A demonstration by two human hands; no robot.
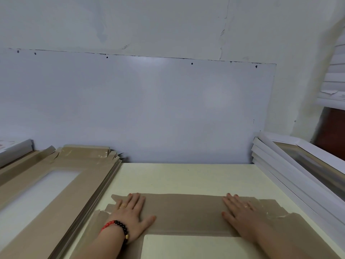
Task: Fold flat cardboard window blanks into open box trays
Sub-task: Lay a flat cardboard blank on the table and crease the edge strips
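Blank (186, 212): lying flat on the table (186, 178), window cutout nearest the person.
Left hand (130, 214): pressing flat, fingers straight and spread, on blank's left end.
Right hand (242, 215): pressing flat, fingers straight, on right end.
Stack of blanks (56, 184): sitting at left.

Blank (186, 214) near part beyond bottom edge

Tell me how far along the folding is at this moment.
Done: folded trays look stacked at right. In hand: left hand and right hand press flat on one blank, its walls not yet raised. Left: the stack of flat blanks at left.
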